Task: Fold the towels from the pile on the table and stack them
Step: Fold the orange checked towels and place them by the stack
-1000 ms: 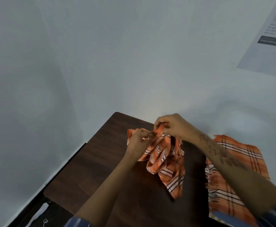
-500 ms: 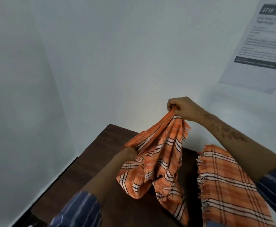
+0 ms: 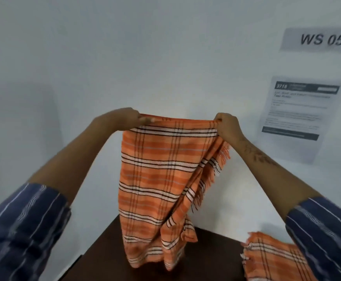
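Above a dark tabletop (image 3: 109, 258), the left hand (image 3: 125, 119) and right hand (image 3: 226, 125) each pinch a top corner of the orange plaid towel (image 3: 157, 179), which hangs between both grips; folded towel (image 3: 271, 260) lies below the right grip.

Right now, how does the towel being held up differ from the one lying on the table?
The held towel hangs spread out in the air; the lying towel rests flat on the table. The left hand and right hand pinch the held towel's top corners; nothing touches the lying towel. Both are orange plaid with fringe.
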A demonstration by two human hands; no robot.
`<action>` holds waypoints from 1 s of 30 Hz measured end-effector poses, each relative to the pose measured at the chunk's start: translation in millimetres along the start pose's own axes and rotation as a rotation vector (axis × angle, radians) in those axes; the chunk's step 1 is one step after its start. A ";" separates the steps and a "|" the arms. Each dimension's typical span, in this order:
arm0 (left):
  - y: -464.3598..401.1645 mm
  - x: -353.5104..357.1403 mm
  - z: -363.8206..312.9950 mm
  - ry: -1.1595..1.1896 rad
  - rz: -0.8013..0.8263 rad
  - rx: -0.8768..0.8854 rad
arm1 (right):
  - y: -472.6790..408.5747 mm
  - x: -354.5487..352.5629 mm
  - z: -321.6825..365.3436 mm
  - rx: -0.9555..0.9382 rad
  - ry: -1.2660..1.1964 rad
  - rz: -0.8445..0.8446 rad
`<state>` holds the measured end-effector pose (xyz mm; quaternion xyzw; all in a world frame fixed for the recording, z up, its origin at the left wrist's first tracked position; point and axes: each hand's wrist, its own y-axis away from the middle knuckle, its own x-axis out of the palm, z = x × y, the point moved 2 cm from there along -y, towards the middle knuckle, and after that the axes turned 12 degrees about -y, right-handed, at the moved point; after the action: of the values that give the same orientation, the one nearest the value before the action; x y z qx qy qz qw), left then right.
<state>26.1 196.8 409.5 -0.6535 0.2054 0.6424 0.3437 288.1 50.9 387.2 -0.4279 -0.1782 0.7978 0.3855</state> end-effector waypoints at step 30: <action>-3.2 -29.2 37.8 -0.642 -0.062 -0.040 | 32.0 -17.4 86.0 -0.032 0.105 0.597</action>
<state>-0.7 220.9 441.1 -0.4300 0.0539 0.8089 0.3973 208.6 21.0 426.0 -0.5082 -0.0370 0.8497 0.1358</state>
